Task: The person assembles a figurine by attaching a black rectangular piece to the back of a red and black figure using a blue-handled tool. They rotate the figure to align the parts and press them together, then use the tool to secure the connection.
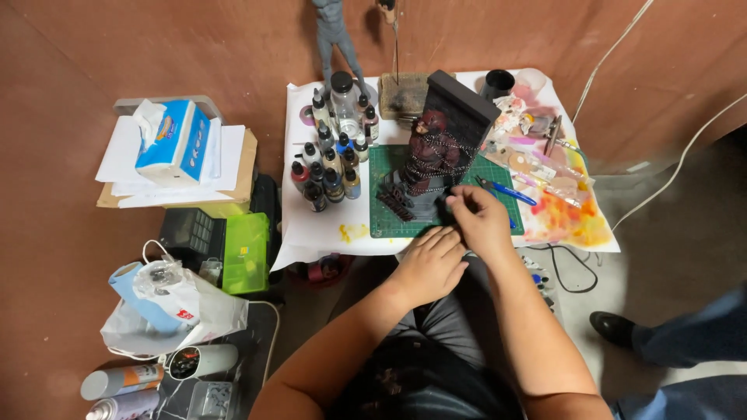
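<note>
On the green cutting mat (pixel 387 220), a dark red chained figure (pixel 429 152) is stood against its black base. The right hand (pixel 480 220) is pinched together beside it; the left hand (pixel 428 263) is rested loosely curled, holding nothing, at the table edge.

A dark red figure (pixel 430 148) wrapped in chains is standing upright against a black slab on a grey stepped base, sitting on the green mat (pixel 385 218) at twelve o'clock from the hands.
</note>
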